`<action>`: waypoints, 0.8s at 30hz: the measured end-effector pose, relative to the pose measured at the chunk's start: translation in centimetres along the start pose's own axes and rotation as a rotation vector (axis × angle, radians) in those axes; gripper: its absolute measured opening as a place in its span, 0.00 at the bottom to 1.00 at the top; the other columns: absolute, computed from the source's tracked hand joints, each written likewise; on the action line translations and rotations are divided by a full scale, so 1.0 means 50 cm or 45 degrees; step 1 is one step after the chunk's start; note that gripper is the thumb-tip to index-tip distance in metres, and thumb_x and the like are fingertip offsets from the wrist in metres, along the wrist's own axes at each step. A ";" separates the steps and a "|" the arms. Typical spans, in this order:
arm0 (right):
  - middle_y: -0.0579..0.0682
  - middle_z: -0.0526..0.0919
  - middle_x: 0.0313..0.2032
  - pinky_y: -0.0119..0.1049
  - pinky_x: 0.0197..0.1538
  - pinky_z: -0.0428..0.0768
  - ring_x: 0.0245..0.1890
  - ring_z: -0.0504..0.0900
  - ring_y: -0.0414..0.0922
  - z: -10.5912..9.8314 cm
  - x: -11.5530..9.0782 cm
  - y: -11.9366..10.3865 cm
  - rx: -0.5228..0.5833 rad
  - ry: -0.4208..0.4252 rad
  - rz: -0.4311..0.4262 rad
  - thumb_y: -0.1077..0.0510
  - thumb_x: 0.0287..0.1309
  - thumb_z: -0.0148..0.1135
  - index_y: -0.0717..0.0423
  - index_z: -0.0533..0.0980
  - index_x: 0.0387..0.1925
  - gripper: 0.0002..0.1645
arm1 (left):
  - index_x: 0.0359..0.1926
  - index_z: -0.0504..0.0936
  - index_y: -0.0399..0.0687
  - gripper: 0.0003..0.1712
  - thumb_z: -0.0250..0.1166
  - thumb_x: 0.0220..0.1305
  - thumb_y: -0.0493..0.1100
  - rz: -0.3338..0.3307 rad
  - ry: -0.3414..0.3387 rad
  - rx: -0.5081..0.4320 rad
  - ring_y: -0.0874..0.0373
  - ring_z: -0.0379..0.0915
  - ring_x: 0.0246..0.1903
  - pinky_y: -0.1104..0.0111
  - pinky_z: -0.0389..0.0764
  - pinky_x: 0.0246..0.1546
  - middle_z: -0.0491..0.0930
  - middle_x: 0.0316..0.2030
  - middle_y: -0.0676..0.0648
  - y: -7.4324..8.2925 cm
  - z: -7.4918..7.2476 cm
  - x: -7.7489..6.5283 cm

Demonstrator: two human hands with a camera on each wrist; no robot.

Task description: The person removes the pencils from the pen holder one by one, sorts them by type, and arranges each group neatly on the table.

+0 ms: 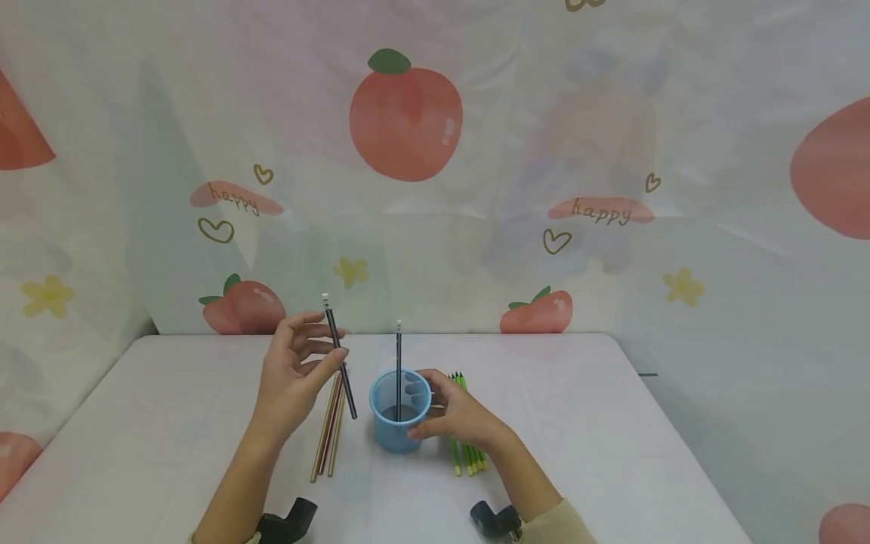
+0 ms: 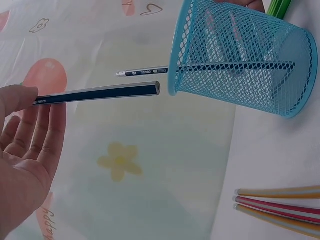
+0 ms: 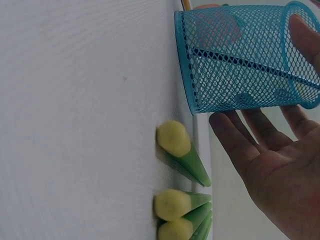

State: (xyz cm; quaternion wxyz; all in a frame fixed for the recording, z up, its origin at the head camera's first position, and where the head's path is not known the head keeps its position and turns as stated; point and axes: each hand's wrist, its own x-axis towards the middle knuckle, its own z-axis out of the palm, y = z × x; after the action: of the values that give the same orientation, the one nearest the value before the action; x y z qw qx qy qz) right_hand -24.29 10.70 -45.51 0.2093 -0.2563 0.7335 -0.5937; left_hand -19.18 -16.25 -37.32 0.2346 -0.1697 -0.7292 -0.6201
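My left hand (image 1: 292, 381) pinches a dark pencil (image 1: 350, 394) between thumb and fingers. Its white eraser end points up, and its flat unsharpened end points down, left of the blue mesh pencil cup (image 1: 394, 440). In the left wrist view this held pencil (image 2: 110, 94) ends just outside the cup's rim (image 2: 173, 82). Another dark pencil (image 1: 399, 351) stands inside the cup, eraser up. My right hand (image 1: 465, 414) holds the cup from its right side, thumb in front and fingers behind. The right wrist view shows fingers (image 3: 240, 132) along the mesh wall.
Several gold and red pencils (image 1: 322, 438) lie on the white table (image 1: 204, 423) left of the cup. Several green pencils (image 1: 469, 457) with yellow ends lie to the right, partly behind my right hand. A printed cloth (image 1: 435, 249) hangs behind the table.
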 end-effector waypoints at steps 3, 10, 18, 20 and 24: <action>0.53 0.75 0.63 0.56 0.68 0.71 0.66 0.71 0.58 0.001 0.000 0.000 0.004 -0.005 -0.003 0.61 0.47 0.78 0.52 0.65 0.68 0.47 | 0.62 0.70 0.40 0.30 0.69 0.60 0.29 -0.062 0.006 -0.014 0.60 0.82 0.42 0.71 0.86 0.43 0.82 0.49 0.40 -0.005 -0.007 0.002; 0.55 0.74 0.64 0.57 0.68 0.71 0.66 0.71 0.58 0.001 -0.002 0.000 -0.005 0.002 -0.001 0.60 0.47 0.78 0.52 0.65 0.68 0.48 | 0.62 0.70 0.42 0.28 0.68 0.63 0.33 -0.170 -0.021 -0.004 0.57 0.83 0.42 0.68 0.87 0.42 0.81 0.49 0.47 -0.019 -0.021 0.004; 0.54 0.74 0.64 0.57 0.69 0.70 0.67 0.71 0.57 0.001 -0.002 -0.004 -0.003 -0.007 -0.013 0.61 0.47 0.78 0.52 0.65 0.69 0.48 | 0.63 0.70 0.44 0.27 0.68 0.65 0.36 -0.261 -0.039 0.047 0.61 0.82 0.41 0.70 0.87 0.41 0.80 0.50 0.42 -0.036 -0.039 0.006; 0.54 0.74 0.64 0.56 0.69 0.71 0.67 0.71 0.57 0.001 -0.002 -0.004 -0.002 -0.009 -0.009 0.60 0.47 0.78 0.52 0.65 0.68 0.48 | 0.63 0.70 0.45 0.27 0.67 0.65 0.37 -0.275 -0.051 0.057 0.61 0.82 0.41 0.70 0.87 0.40 0.80 0.50 0.41 -0.041 -0.043 0.006; 0.53 0.74 0.64 0.56 0.69 0.71 0.67 0.71 0.57 0.001 -0.002 -0.005 0.004 -0.011 -0.008 0.60 0.47 0.78 0.52 0.65 0.68 0.48 | 0.63 0.71 0.45 0.26 0.67 0.66 0.38 -0.308 -0.079 0.077 0.60 0.82 0.40 0.70 0.87 0.40 0.79 0.50 0.39 -0.052 -0.048 0.007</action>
State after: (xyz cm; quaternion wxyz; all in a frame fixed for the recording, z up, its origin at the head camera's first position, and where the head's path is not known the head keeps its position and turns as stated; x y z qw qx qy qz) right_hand -24.16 10.70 -45.28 0.2111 -0.2607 0.7308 -0.5945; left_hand -20.53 -19.05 -38.97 0.1402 -0.0927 -0.7695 -0.6161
